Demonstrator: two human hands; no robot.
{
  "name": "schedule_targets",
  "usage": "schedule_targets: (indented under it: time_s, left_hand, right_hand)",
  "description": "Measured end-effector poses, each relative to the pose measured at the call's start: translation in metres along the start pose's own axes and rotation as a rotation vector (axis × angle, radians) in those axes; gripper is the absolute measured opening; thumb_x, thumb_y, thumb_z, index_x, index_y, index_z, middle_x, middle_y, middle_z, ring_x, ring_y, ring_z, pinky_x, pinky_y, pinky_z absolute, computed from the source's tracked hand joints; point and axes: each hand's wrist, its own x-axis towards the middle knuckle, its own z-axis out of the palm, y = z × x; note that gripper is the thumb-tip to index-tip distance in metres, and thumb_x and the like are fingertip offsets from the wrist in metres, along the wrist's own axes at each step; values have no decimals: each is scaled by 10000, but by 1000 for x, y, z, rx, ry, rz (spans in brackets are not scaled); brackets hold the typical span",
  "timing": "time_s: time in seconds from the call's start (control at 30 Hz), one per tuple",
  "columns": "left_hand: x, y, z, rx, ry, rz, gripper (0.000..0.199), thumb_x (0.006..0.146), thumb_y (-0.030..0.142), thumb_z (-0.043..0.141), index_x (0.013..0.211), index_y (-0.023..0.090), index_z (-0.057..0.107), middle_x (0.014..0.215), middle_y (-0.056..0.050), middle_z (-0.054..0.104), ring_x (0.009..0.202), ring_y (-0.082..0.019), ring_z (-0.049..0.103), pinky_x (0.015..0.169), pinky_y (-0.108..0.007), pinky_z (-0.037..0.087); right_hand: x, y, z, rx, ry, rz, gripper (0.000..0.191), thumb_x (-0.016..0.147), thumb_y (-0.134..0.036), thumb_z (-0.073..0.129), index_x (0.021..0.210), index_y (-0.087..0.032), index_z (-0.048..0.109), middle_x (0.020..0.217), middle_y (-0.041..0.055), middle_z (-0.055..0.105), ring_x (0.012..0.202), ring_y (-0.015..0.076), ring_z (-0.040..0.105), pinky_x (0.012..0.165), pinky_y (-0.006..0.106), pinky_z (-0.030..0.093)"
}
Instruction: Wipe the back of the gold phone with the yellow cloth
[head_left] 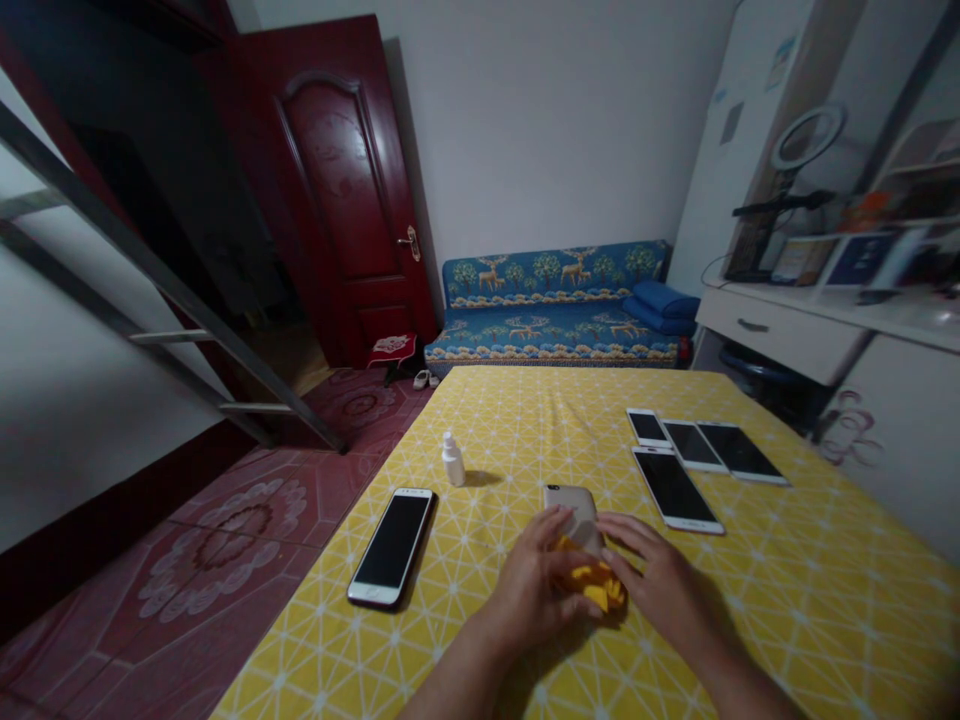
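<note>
A phone [576, 503] with its pale back facing up is between my hands, near the middle of the table's front part. My left hand [536, 580] is closed on an orange cloth [600, 588], its fingertips on the phone's left side. With its fingertips, my right hand [649, 565] grips the phone's right edge, close beside the cloth. The cloth is bunched over the phone's lower end and hides it. To the left stands a small white spray bottle [453, 461]. Nearer the left edge lies a phone with a white front [392, 548], its screen dark.
Several phones lie at the right of the yellow patterned tablecloth [495, 410], among them a large one [677, 489] nearest my right hand. Beyond the table are a blue sofa [555, 310] and a red door [330, 180]. A white desk [795, 325] stands at the right.
</note>
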Motion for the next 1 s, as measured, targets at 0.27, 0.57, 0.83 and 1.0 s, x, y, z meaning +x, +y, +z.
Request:
schedule_targets:
  time_s: [0.27, 0.57, 0.83, 1.0]
  left_hand:
    - [4, 8, 4, 47, 69, 54, 143, 856, 245, 643, 914, 217, 771, 925, -81, 737, 881, -201, 673, 815, -318, 545]
    - [6, -4, -3, 193, 516, -72, 164, 863, 146, 553, 837, 193, 708, 855, -55, 673, 750, -155, 627, 663, -245, 488]
    - [2, 0, 3, 182, 138, -112, 242, 833, 354, 690, 661, 185, 673, 703, -13, 617, 637, -120, 548, 578, -240, 355]
    - [1, 4, 6, 187, 106, -149, 82, 768, 258, 729, 730, 190, 706, 802, -15, 651, 701, -122, 571, 613, -237, 372]
  right_hand:
    - [-4, 2, 8, -67, -126, -22, 356, 863, -277, 549, 1183, -274, 706, 1345, 55, 642, 1207, 234, 614, 1039, 393, 499]
    - [-3, 7, 10, -73, -165, -8, 375, 862, -305, 551, 1201, -275, 710, 1384, 43, 615, 1236, 247, 595, 1086, 418, 465]
    - [-3, 5, 10, -103, -151, -10, 350, 861, -299, 538, 1158, -298, 725, 1383, 22, 616, 1201, 244, 619, 1041, 392, 503]
    - [-3, 0, 6, -108, -171, 17, 343, 854, -289, 535, 1136, -304, 729, 1384, 8, 615, 1194, 240, 627, 1026, 386, 513]
